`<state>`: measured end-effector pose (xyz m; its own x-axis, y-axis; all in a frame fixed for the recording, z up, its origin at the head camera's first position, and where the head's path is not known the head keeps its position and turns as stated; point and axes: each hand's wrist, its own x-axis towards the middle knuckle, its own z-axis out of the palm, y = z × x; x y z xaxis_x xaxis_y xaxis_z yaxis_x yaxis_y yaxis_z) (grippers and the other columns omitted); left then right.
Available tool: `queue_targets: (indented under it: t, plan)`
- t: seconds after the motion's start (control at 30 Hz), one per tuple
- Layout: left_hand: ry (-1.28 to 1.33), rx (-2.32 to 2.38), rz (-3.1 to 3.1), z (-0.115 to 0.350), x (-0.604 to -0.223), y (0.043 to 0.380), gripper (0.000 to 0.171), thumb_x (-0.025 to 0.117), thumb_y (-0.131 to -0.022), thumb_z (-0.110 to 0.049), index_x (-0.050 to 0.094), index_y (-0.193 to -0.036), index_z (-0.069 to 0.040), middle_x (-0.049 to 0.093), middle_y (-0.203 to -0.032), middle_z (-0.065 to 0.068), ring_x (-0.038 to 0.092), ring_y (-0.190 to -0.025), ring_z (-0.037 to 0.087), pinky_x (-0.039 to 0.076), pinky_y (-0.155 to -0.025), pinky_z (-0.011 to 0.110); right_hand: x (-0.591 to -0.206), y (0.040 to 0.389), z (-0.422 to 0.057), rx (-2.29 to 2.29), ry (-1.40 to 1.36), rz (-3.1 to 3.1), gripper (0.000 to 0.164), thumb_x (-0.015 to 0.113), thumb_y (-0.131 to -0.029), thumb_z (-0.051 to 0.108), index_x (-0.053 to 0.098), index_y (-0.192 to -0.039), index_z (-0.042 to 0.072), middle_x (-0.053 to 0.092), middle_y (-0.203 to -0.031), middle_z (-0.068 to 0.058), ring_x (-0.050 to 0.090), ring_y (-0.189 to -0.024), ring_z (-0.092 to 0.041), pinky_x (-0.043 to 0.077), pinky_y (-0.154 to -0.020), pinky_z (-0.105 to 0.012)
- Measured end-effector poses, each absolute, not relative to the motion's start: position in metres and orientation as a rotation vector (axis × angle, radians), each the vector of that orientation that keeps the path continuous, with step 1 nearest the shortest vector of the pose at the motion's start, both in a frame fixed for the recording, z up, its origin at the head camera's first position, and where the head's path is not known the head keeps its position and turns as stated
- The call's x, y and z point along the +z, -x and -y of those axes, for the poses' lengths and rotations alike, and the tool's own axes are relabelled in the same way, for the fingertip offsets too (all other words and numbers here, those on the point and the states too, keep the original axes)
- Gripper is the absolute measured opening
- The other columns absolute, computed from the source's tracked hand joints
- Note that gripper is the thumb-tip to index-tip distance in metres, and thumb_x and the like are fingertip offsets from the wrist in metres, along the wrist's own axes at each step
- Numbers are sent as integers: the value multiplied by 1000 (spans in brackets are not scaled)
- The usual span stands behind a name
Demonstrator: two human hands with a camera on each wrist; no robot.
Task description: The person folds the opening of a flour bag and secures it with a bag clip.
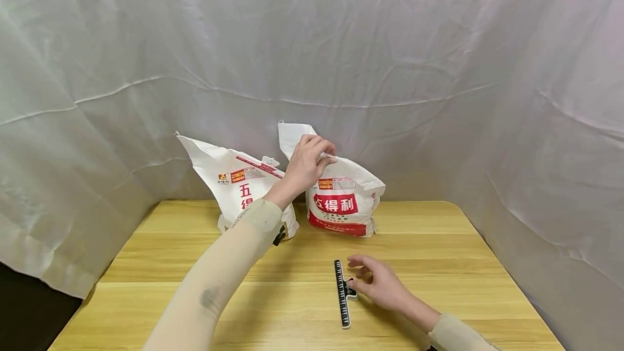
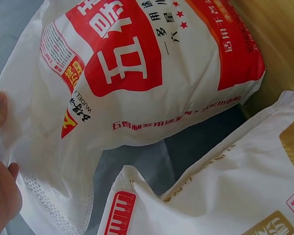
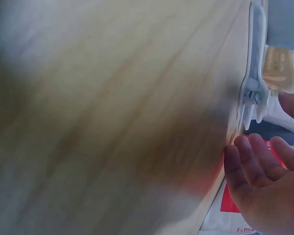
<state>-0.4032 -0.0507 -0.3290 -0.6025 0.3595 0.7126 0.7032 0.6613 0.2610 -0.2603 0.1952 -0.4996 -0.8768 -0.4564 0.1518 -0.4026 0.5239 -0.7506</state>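
Note:
My left hand point(image 1: 308, 160) is at the upper side edge of the right-hand flour bag point(image 1: 336, 203), white with red panels. Its fingers curl over that edge, and thumb and finger hold the plastic in the left wrist view. The bag's neck slants up to the left. My right hand point(image 1: 382, 286) hovers low over the table, fingers loosely spread. It is beside a sealing clip point(image 1: 343, 294) with a piano-key pattern. The right wrist view has the clip point(image 3: 253, 73) just ahead of the parted thumb and fingers, with nothing between them.
A second white flour bag point(image 1: 234, 177) leans at the left, partly hidden by my left arm. A small black piece point(image 1: 279, 235) shows at its base. Grey cloth point(image 1: 414, 69) hangs behind and beside the wooden table point(image 1: 429, 242).

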Motion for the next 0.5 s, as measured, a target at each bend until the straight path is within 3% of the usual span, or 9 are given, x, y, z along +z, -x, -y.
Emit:
queue_targets:
  t: [0.3, 0.5]
  plan:
    - [818, -714, 2242, 50, -330, 403, 10, 75, -96, -17, 70, -102, -11, 68, -104, 3, 52, -112, 27, 42, -102, 41, -502, 261, -196, -1128, 837, -2749, 24, 82, -89, 17, 75, -111, 8, 70, -105, 1, 62, -90, -15, 54, -79, -29]
    - [824, -711, 2219, 50, -329, 402, 10, 75, -96, -17, 70, -101, -10, 69, -104, 4, 53, -111, 28, 42, -102, 42, -501, 262, -196, -1059, 798, -2772, 21, 83, -87, 21, 76, -105, 12, 66, -101, 6, 59, -88, -12, 51, -75, -26]
